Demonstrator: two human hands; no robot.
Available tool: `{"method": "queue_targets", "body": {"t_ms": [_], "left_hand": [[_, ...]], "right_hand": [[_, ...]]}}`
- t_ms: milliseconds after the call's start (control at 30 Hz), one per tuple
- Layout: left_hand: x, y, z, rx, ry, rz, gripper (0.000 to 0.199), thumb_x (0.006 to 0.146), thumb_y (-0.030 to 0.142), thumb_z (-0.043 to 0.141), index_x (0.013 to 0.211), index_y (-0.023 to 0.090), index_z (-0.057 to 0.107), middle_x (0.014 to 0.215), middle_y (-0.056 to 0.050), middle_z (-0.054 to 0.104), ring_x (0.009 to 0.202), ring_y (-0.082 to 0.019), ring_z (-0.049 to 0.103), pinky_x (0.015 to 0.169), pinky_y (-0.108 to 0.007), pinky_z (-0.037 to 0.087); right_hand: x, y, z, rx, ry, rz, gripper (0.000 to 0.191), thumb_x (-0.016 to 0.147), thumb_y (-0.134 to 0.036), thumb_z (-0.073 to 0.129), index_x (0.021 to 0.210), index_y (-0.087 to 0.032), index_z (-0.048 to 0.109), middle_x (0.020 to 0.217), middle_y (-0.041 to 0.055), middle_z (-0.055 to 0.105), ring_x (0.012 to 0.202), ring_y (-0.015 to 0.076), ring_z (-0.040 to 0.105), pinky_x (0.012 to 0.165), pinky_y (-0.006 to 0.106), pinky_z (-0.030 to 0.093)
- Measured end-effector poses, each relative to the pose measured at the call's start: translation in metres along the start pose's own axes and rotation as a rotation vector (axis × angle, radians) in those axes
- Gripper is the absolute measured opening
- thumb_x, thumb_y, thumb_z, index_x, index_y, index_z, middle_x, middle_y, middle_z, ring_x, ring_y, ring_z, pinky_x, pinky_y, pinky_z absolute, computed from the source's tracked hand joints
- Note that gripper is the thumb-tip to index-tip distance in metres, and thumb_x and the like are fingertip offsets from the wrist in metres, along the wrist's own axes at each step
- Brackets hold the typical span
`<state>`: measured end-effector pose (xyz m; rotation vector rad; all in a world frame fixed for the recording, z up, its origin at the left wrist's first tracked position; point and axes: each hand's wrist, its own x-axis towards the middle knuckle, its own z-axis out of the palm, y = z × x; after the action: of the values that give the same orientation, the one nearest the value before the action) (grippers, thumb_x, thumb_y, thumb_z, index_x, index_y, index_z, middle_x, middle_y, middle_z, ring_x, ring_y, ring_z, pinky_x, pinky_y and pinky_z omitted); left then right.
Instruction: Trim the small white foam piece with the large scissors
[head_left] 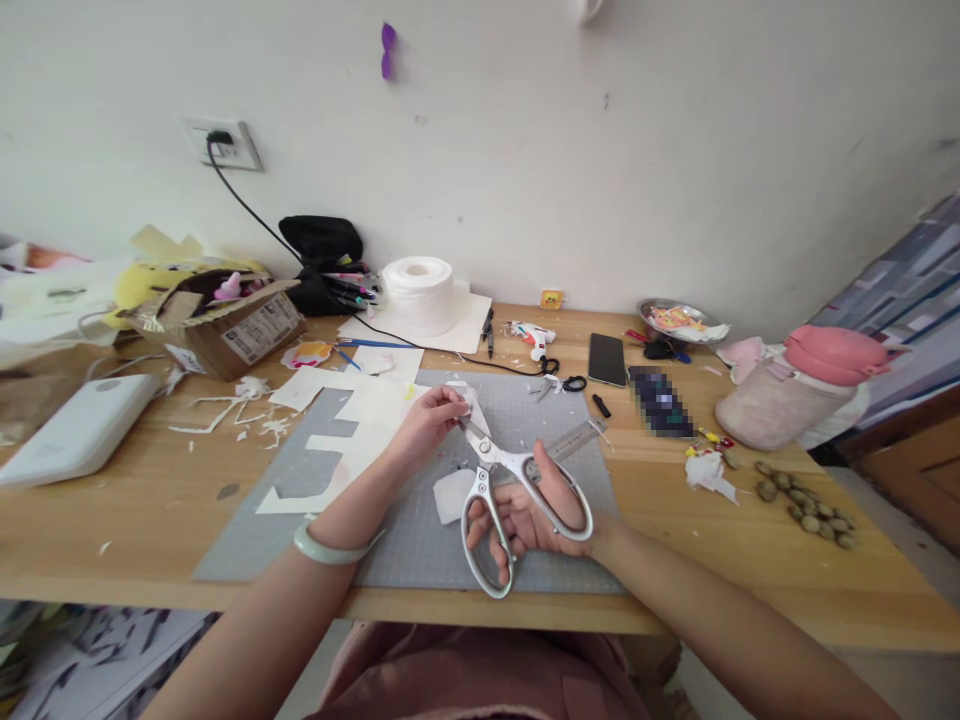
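My right hand (536, 510) has its thumb and fingers through the handles of large silver scissors (485, 452), with the handles spread apart. The scissor blades point away to the upper left, close to my left hand (433, 418). Pinched between my left thumb and fingers is a small white piece of paper (474, 408), at the blades. Under my hands lies a grey cutting mat (300, 535). Cut white paper (360, 425) rests on it left of my left hand, and a small white scrap (450, 497) is beside the scissors. A metal ruler (574, 448) lies partly behind my right hand.
Beyond the mat are a paper roll (418, 297), a glue gun (536, 338), black-handled scissors (574, 383) and a phone (606, 359). At right stand a pink-lidded bottle (806, 385) and several round brown items (814, 510). A cardboard box (217, 325) sits at left among paper scraps.
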<state>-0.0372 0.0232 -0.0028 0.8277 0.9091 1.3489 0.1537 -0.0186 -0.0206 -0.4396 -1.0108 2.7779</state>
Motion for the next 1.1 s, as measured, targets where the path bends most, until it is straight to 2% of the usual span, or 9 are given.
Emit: {"method": "queue_targets", "body": {"t_ms": [167, 300, 500, 667, 867, 1100], "left_hand": [[0.0001, 0.0000, -0.0007, -0.001, -0.004, -0.027, 0.018, 0.057, 0.010, 0.072, 0.069, 0.016, 0.060, 0.062, 0.003, 0.057, 0.058, -0.010, 0.052, 0.056, -0.023, 0.038], [0.0004, -0.0008, -0.0028, 0.049, -0.050, -0.026, 0.011, 0.059, 0.013, 0.072, 0.062, 0.015, 0.062, 0.065, 0.001, 0.059, 0.059, -0.011, 0.054, 0.058, -0.024, 0.040], [0.0012, -0.0034, -0.0036, 0.060, -0.109, -0.062, 0.014, 0.058, 0.016, 0.075, 0.064, 0.014, 0.061, 0.066, 0.001, 0.060, 0.061, -0.010, 0.055, 0.062, -0.023, 0.042], [0.0008, -0.0038, -0.0023, 0.048, -0.065, -0.065, 0.018, 0.060, 0.018, 0.075, 0.066, 0.015, 0.058, 0.065, 0.002, 0.059, 0.059, -0.009, 0.055, 0.059, -0.022, 0.043], [-0.0006, -0.0025, -0.0019, -0.044, 0.008, -0.131, 0.026, 0.062, 0.007, 0.070, 0.080, 0.017, 0.055, 0.066, 0.001, 0.063, 0.059, -0.011, 0.060, 0.059, -0.022, 0.047], [-0.0043, 0.0011, -0.0001, -0.182, 0.022, -0.287, 0.017, 0.068, -0.001, 0.061, 0.075, 0.014, 0.057, 0.064, -0.001, 0.063, 0.056, -0.011, 0.060, 0.055, -0.020, 0.050]], "right_hand": [[0.0003, 0.0007, 0.0008, 0.023, 0.025, -0.006, 0.103, 0.063, -0.084, -0.008, 0.098, -0.008, 0.052, 0.092, 0.0200, 0.062, 0.070, 0.0215, 0.059, 0.063, 0.033, 0.043], [0.0007, 0.0000, -0.0003, 0.048, 0.036, -0.016, 0.103, 0.064, -0.084, -0.009, 0.098, -0.008, 0.052, 0.090, 0.0200, 0.062, 0.065, 0.0203, 0.058, 0.059, 0.032, 0.044], [0.0007, -0.0018, -0.0020, 0.060, 0.052, -0.041, 0.099, 0.068, -0.081, -0.007, 0.101, -0.007, 0.051, 0.090, 0.0201, 0.062, 0.061, 0.0191, 0.057, 0.055, 0.031, 0.044], [0.0006, -0.0002, -0.0012, 0.002, 0.043, -0.040, 0.097, 0.070, -0.081, -0.004, 0.103, -0.007, 0.051, 0.089, 0.0190, 0.063, 0.057, 0.0174, 0.057, 0.060, 0.034, 0.045], [0.0010, 0.0006, -0.0023, -0.036, 0.029, -0.028, 0.094, 0.070, -0.082, 0.000, 0.100, -0.008, 0.050, 0.085, 0.0172, 0.063, 0.058, 0.0174, 0.057, 0.064, 0.036, 0.046], [-0.0003, 0.0006, -0.0006, -0.096, 0.093, -0.008, 0.071, 0.079, -0.074, 0.021, 0.089, -0.011, 0.051, 0.071, 0.0084, 0.059, 0.055, 0.0160, 0.058, 0.060, 0.034, 0.049]]}}
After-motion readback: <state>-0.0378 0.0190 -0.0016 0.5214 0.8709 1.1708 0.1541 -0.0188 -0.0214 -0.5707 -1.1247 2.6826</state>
